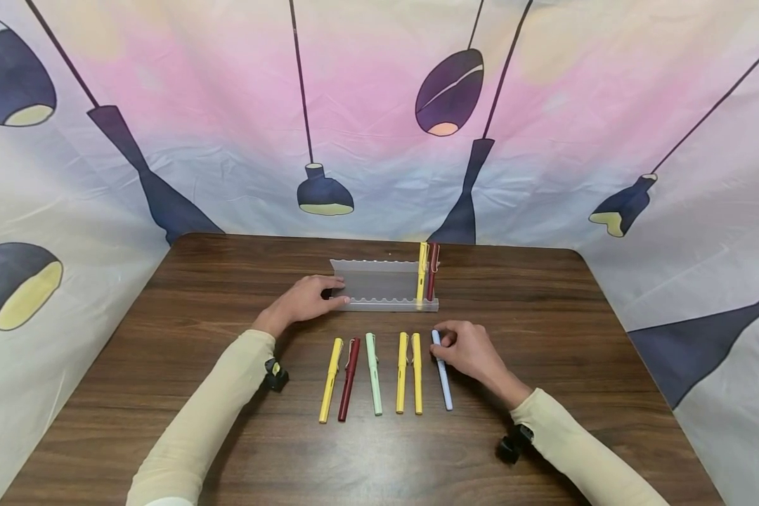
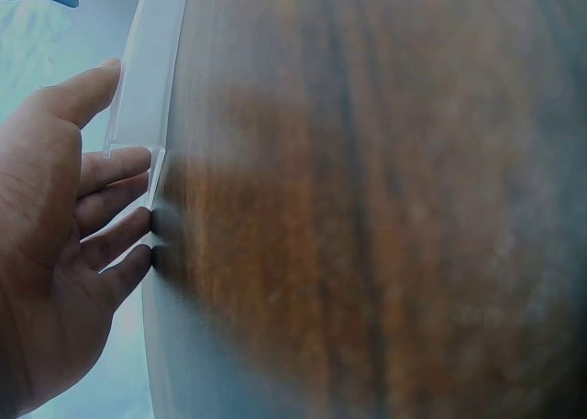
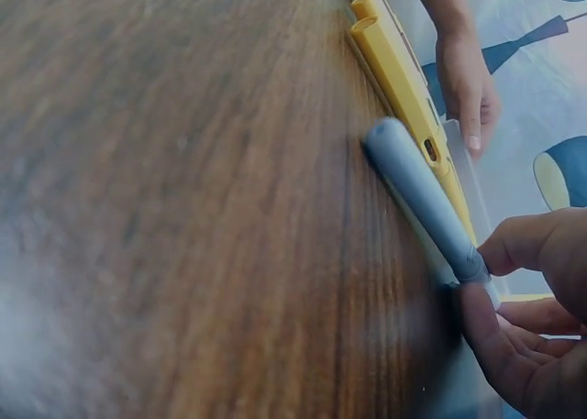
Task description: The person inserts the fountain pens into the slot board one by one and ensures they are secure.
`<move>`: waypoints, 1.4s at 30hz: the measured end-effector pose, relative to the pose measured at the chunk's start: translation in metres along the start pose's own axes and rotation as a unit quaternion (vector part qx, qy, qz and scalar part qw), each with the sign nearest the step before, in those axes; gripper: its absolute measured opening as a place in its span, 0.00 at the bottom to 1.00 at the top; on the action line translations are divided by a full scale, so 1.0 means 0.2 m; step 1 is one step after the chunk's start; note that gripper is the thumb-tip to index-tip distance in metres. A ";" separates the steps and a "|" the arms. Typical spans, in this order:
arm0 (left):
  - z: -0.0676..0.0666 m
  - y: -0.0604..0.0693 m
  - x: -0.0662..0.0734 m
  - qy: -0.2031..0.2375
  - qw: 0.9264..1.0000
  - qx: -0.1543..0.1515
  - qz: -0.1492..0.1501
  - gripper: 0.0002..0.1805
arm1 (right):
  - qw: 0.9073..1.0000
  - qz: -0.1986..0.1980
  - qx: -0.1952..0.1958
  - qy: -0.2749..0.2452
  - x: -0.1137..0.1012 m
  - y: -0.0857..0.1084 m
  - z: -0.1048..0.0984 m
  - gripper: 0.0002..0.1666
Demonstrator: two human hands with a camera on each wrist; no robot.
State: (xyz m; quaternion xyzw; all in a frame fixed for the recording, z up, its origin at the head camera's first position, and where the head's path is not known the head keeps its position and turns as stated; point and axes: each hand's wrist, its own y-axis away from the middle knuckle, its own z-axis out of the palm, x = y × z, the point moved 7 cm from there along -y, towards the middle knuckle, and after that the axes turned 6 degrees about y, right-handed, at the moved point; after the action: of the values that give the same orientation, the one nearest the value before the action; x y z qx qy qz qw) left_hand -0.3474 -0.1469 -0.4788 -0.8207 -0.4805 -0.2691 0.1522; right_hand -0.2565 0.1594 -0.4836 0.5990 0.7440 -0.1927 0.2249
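In the head view, a light blue pen (image 1: pixel 443 383) is seen at the right end of a row of pens on a dark wood-grain table (image 1: pixel 379 464). Its far end is pinched between the thumb and index finger of the right hand (image 1: pixel 471 348), and its other end is pointed toward the person; whether it is lifted slightly off the wood cannot be told. In the right wrist view the same pinch is seen close up, with the other fingers bent beside it.

The left end of a clear plastic pen rack (image 1: pixel 379 306) is touched by the left hand (image 1: pixel 306 299). The thumb is held apart from the fingers, which are loosely extended and, in the left wrist view, slightly spread at the rack's corner.

At the rack's right end, a racked yellow pen (image 1: pixel 422 270) and a racked dark red pen (image 1: pixel 433 274) are held side by side, their clipped ends raised above the scalloped back edge.

To the left of the light blue pen, the row is made up, from left to right, of an outer yellow pen (image 1: pixel 330 383), a dark red pen (image 1: pixel 349 381), a pale green pen (image 1: pixel 374 376) and a close pair of yellow pens (image 1: pixel 402 376).

Behind the table, a pastel cloth (image 1: pixel 228 105) printed with dark hanging lamps is hung. Pale yellow sleeves (image 1: pixel 218 400) are worn on both arms.
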 end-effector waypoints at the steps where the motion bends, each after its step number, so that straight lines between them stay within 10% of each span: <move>1: 0.00 0.00 0.00 0.000 1.000 0.000 0.001 0.34 | 1.000 -0.001 0.001 -0.001 0.00 0.00 0.00 0.20; 20: 0.01 0.00 -0.01 0.003 1.000 -0.002 0.003 0.34 | 0.999 0.002 0.028 -0.035 -0.04 -0.01 -0.11 0.20; 42: 0.00 0.00 0.00 0.011 1.000 -0.003 0.004 0.35 | 0.985 -0.091 0.101 -0.102 -0.16 -0.07 -0.28 0.23</move>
State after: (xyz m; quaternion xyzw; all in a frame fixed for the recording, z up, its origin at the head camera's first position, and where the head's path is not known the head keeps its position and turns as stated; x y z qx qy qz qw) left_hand -0.3469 -0.1472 -0.4799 -0.8202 -0.4744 -0.2791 0.1558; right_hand -0.2701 0.1626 -0.4187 0.5260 0.7452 -0.3465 0.2191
